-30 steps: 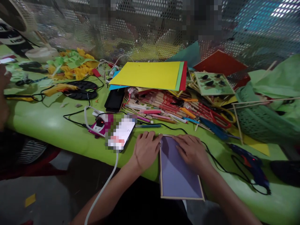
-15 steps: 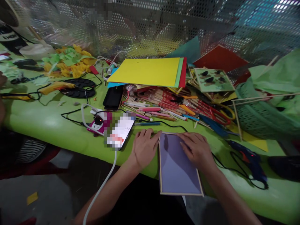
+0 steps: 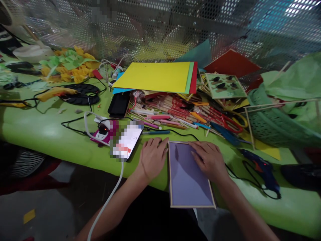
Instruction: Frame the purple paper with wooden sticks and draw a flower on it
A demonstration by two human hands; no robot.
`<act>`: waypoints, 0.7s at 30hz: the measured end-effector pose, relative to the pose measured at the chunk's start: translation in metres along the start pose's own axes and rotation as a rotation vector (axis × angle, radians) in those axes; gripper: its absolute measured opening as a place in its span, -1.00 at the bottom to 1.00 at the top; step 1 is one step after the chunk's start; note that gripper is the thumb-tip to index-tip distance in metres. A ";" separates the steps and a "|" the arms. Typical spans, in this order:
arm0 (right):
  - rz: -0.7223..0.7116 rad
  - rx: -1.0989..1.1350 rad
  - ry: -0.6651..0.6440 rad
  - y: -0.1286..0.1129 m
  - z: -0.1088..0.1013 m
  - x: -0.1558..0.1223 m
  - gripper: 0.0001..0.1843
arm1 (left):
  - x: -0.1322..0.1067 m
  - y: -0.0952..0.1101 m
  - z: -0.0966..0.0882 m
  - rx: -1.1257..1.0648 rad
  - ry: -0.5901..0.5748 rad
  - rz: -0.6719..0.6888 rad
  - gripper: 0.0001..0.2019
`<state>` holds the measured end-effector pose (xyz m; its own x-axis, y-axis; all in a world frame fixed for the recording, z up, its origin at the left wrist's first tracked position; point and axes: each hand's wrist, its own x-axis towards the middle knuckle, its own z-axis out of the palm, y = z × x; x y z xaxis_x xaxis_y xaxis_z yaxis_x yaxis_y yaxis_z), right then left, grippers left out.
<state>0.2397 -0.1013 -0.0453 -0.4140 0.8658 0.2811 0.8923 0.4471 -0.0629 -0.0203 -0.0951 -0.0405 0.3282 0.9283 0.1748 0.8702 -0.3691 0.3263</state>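
While right hand (image 3: 209,159) overlaps it, purple panel (image 3: 191,192), just beside left hand (image 3: 153,157).

Craft workshop: glue gun (image 3: 266,167), coloured card (image 3: 152,76)

Bare green bench (image 3: 37,125) along the near edge, left of a lit phone (image 3: 128,142), leaves low passage for a hand, though the phone's white cable (image 3: 121,172) hangs across the edge. Beyond both hands, heaped pens and sticks (image 3: 163,117) block the way. Right of the right hand (image 3: 209,159), a black cord (image 3: 232,172) crosses the gap before a blue glue gun (image 3: 264,172).
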 end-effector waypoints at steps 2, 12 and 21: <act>0.010 0.011 0.039 0.001 -0.001 -0.001 -0.61 | -0.001 -0.001 0.000 -0.013 0.017 -0.014 -0.62; -0.141 0.048 -0.079 -0.031 -0.003 0.031 -0.59 | -0.002 -0.001 -0.004 -0.053 0.005 -0.031 -0.68; -0.110 0.031 -0.112 -0.049 0.004 0.041 -0.61 | -0.005 -0.003 -0.002 -0.071 0.009 -0.018 -0.71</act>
<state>0.1784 -0.0868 -0.0350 -0.5280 0.8300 0.1796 0.8351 0.5459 -0.0680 -0.0252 -0.0985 -0.0400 0.3088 0.9345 0.1769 0.8477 -0.3548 0.3944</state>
